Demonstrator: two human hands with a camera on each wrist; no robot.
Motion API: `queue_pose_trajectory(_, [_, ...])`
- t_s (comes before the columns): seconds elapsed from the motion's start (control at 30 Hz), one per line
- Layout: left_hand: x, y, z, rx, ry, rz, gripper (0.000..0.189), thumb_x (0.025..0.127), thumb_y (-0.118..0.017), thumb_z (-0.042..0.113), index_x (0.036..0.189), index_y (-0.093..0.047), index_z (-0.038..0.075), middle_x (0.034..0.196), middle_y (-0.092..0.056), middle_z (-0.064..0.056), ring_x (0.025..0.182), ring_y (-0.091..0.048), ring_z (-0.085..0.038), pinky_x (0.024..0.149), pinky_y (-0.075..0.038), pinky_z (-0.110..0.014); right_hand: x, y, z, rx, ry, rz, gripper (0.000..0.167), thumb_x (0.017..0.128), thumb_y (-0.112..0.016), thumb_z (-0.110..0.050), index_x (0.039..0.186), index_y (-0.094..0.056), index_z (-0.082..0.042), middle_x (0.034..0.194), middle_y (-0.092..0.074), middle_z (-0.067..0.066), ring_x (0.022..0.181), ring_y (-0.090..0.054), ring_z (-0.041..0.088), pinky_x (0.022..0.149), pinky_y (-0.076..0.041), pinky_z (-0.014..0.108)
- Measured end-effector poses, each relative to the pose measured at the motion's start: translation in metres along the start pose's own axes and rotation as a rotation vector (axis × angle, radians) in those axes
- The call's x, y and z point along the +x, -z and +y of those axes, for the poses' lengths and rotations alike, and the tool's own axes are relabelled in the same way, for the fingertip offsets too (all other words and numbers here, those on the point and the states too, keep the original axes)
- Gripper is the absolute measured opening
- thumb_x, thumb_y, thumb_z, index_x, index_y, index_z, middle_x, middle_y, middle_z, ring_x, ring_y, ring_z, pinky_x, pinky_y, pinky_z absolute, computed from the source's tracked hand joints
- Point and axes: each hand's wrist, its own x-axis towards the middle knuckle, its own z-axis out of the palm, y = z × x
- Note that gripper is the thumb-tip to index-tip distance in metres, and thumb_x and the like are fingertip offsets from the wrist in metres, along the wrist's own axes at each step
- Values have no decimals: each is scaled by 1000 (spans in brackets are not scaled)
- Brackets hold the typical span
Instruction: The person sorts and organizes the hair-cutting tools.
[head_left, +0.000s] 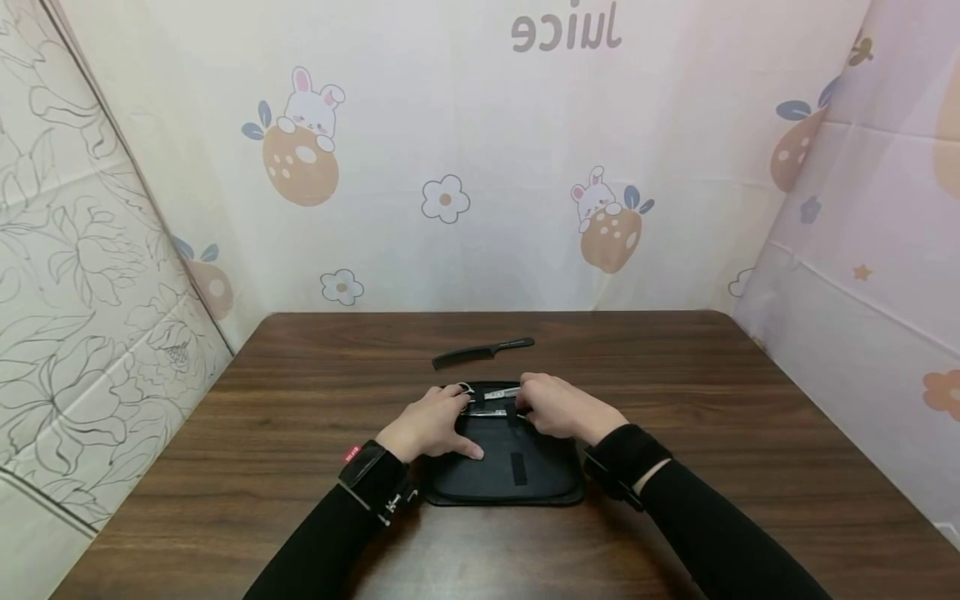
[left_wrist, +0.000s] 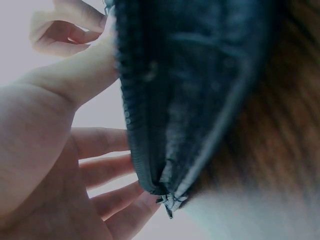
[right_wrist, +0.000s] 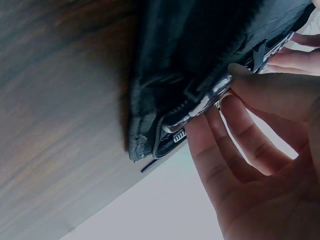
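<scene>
A black zippered case [head_left: 487,475] lies on the table, with two pairs of silver scissors under its straps. The upper scissors [head_left: 498,394] have their handle loops to the left; the lower scissors [head_left: 487,413] lie parallel just below. My left hand [head_left: 429,427] rests on the case's left side, its fingertips by the handle loops and its thumb spread on the black panel. At the right ends of the scissors, my right hand [head_left: 566,406] has curled fingers. In the right wrist view its thumb and fingers pinch a shiny metal part at the case's edge; the upper scissors run into this grip.
Behind the case, a black comb [head_left: 480,353] with a handle lies on the wooden table [head_left: 270,467]. Patterned cloth [head_left: 450,125] hangs beyond the table's far edge and on the right side. A floral panel [head_left: 82,250] stands on the left.
</scene>
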Motion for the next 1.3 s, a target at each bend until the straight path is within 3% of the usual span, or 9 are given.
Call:
queue_pose_trajectory(0.37, [2,1,-1,20,5,-7,93,80,-81,58,150,-49,7,159,-39,-12,142,-39,-32,109,-41,-50,1,4,-2,-9,-13,-4,17,96,-69,-5,110,-77,-7,99,-58,1,84,-57,14,78,-53,35])
queue_pose_trajectory(0.6, [2,2,0,20,12,-19,92,80,-81,58,150,-49,8,160,-39,-11,143,-39,-33,109,-41,-50,-1,7,1,-96,-13,22,15,93,-72,-8,107,-78,-11,95,-60,0,83,-55,16,74,-50,36])
queue_pose_trajectory(0.93, [1,2,-1,18,4,-20,92,81,-81,58,150,-49,7,159,-39,-12,143,-38,-33,108,-42,-51,-5,3,4,-90,-51,31,19,91,-75,-13,109,-78,-9,101,-71,3,98,-60,21,78,-52,38])
queue_pose_trajectory(1.3, [1,2,0,18,4,-20,92,80,-81,58,150,-49,7,159,-39,-11,143,-39,-33,108,-42,-50,-4,-1,6,-86,6,44,18,93,-71,-7,110,-79,-9,103,-69,4,102,-60,23,81,-53,39])
